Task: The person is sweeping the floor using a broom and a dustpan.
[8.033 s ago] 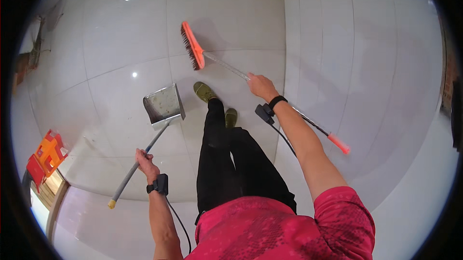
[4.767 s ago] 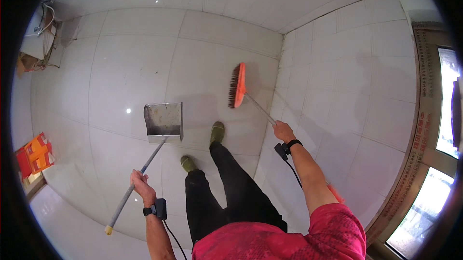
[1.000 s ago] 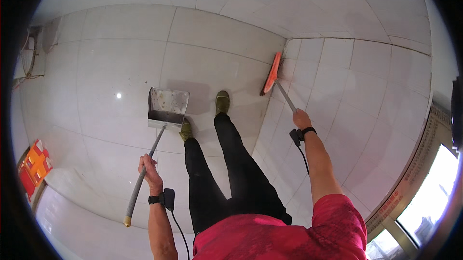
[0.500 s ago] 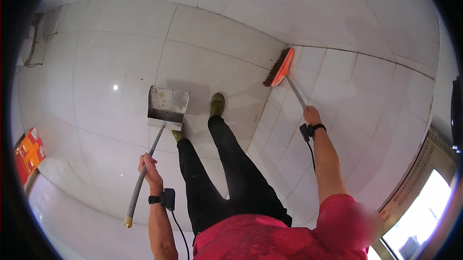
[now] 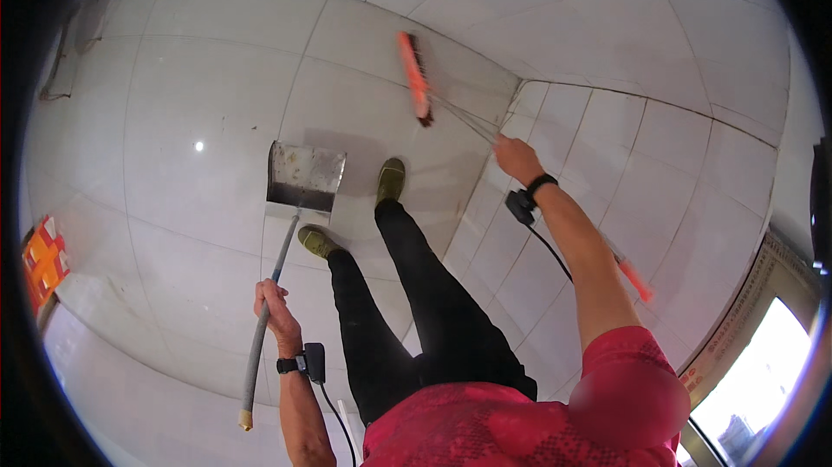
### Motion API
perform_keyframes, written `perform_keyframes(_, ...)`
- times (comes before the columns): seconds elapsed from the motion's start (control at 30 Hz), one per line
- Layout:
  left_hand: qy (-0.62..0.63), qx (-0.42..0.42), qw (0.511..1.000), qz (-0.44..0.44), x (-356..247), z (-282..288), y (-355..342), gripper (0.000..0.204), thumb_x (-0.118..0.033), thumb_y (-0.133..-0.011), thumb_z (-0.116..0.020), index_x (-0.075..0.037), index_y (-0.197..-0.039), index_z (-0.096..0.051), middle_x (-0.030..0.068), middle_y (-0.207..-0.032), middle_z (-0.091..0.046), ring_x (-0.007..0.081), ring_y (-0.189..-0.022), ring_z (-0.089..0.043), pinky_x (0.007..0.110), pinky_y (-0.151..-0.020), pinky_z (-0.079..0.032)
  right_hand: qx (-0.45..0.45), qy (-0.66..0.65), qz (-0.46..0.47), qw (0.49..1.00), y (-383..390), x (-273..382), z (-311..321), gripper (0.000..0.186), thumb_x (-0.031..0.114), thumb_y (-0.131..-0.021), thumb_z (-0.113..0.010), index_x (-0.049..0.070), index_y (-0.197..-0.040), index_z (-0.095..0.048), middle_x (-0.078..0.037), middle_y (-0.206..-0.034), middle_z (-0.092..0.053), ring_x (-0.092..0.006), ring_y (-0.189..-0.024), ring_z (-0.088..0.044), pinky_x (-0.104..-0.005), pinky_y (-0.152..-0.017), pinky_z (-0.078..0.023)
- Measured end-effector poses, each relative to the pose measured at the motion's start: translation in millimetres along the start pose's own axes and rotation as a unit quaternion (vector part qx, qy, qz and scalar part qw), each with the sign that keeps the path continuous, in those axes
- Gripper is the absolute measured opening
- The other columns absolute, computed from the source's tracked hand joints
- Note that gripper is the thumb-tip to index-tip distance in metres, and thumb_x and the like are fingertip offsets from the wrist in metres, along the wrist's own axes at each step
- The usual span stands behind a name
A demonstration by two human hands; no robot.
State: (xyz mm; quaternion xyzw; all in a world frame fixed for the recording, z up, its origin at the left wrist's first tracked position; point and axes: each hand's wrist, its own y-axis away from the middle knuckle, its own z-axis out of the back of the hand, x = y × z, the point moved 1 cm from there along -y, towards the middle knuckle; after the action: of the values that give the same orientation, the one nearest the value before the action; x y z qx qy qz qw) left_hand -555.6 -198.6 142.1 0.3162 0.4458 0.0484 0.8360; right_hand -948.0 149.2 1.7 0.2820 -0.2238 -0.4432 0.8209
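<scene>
My left hand (image 5: 276, 307) is wrapped around the grey handle of a long-handled metal dustpan (image 5: 316, 166). The pan rests on the floor in front of my left shoe, its inside marked with dark stains. In my right hand (image 5: 518, 159) is the thin handle of a broom (image 5: 414, 77) with an orange head and dark bristles. The broom head is smeared by motion over the floor, beyond the dustpan and to its right. Behind my right forearm the orange end of the broom handle sticks out.
Pale tiled floor (image 5: 208, 77) meets tiled walls (image 5: 598, 25) at a corner on the far right. Small dark bits (image 5: 253, 128) lie left of the dustpan. An orange and red object (image 5: 45, 263) stands at the left edge. A bright window (image 5: 754, 380) is at lower right.
The broom head has swung left from the wall corner to over the floor, and my right hand has moved left with it. My left hand and the dustpan have barely moved.
</scene>
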Motion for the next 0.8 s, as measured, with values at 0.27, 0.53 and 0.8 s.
perform_keyframes(0.27, 0.017, -0.019, 0.999, -0.029, 5, -5, -5, 0.031, -0.020, -0.087, -0.043, -0.008, -0.059, -0.035, -0.0007, -0.059, -0.031, 0.0095, -0.056, -0.033, 0.025, -0.056, -0.033, -0.041, -0.028, 0.141, 0.989, -70, 150, 7, 0.020, 0.018, -0.082, -0.047, 0.003, -0.090, -0.055, -0.019, -0.078, -0.062, -0.0377, -0.075, -0.060, -0.0476, -0.065, -0.048)
perform_keyframes(0.53, 0.036, -0.067, 0.997, -0.009, 7, -1, -1, 0.031, -0.021, -0.087, -0.044, -0.009, -0.060, -0.036, -0.0002, -0.058, -0.031, 0.0106, -0.058, -0.034, 0.026, -0.057, -0.032, 0.062, -0.029, -0.047, 0.997, 37, 44, 50, 0.031, 0.028, -0.087, -0.043, 0.009, -0.111, -0.048, -0.016, -0.087, -0.063, -0.0359, -0.085, -0.059, -0.0477, -0.070, -0.047)
perform_keyframes(0.8, -0.025, -0.047, 0.997, -0.048, -2, -6, -1, 0.033, -0.024, -0.090, -0.046, -0.011, -0.061, -0.035, -0.0009, -0.059, -0.032, 0.0109, -0.059, -0.034, 0.027, -0.059, -0.034, 0.016, -0.060, -0.197, 0.978, 171, -122, 5, 0.025, 0.021, -0.088, -0.040, 0.003, -0.088, -0.057, -0.018, -0.079, -0.058, -0.0353, -0.082, -0.059, -0.0461, -0.068, -0.047)
